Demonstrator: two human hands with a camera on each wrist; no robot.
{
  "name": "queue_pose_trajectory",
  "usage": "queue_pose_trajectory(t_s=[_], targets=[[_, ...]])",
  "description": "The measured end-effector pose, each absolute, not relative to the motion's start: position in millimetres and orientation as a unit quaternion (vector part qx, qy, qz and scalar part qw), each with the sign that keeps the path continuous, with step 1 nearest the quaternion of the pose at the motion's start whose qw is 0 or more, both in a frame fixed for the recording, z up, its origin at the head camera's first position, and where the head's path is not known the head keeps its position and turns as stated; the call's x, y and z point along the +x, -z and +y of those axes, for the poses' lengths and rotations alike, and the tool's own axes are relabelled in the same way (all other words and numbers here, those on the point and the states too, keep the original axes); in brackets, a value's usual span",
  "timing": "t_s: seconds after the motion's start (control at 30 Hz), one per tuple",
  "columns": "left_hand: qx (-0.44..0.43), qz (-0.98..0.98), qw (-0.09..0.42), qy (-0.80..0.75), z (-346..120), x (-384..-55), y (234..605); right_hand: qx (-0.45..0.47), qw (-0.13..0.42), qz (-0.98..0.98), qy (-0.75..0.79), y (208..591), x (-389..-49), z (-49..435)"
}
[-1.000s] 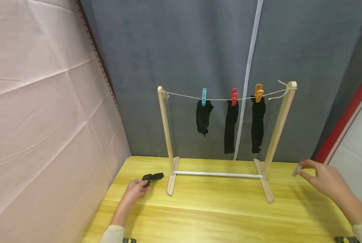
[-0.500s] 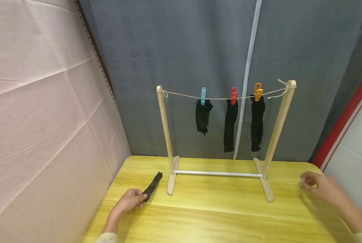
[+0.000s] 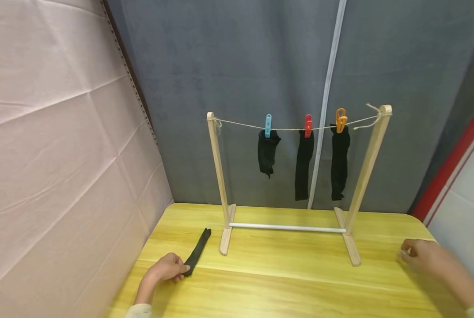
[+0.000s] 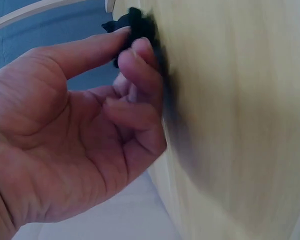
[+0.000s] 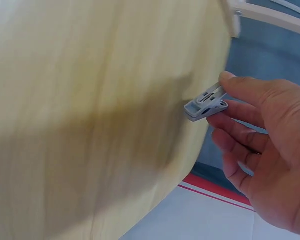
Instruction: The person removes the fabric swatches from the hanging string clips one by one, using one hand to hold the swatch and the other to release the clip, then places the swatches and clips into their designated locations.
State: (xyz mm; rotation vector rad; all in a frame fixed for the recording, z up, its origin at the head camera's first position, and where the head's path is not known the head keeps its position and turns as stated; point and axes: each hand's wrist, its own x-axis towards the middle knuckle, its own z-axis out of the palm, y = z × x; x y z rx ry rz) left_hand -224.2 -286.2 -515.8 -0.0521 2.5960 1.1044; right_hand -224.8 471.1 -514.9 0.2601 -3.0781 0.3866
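Observation:
A small black sock (image 3: 199,251) lies stretched at the left of the table, its near end pinched between thumb and fingers of my left hand (image 3: 165,267). In the left wrist view the sock (image 4: 135,25) shows as a dark bunch at the fingertips. Over the table's right side, my right hand (image 3: 427,258) pinches a grey clothespin (image 5: 206,104) by its handle end. Three black socks hang from a string (image 3: 240,125) on a wooden rack (image 3: 369,168), held by a blue clothespin (image 3: 268,126), a red clothespin (image 3: 308,126) and an orange clothespin (image 3: 341,120).
The rack's feet (image 3: 227,229) stand on the yellow wood-grain table (image 3: 284,282), joined by a white crossbar (image 3: 286,228). Behind hangs a grey curtain (image 3: 221,53). A pale cloth wall (image 3: 62,154) borders the left, and a white panel with a red band (image 3: 451,168) the right.
The left hand has drawn the sock's near end toward the front, so the folded sock now lies straight. My right hand has moved slightly right and nearer with the clothespin.

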Motion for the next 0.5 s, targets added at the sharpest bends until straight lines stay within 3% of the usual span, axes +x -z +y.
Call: queue_pose_trajectory(t_s=[0.5], targets=[[-0.083,0.957,0.132,-0.244,-288,-222,515,0.091,-0.019,-0.99,-0.103,530,-222,464]])
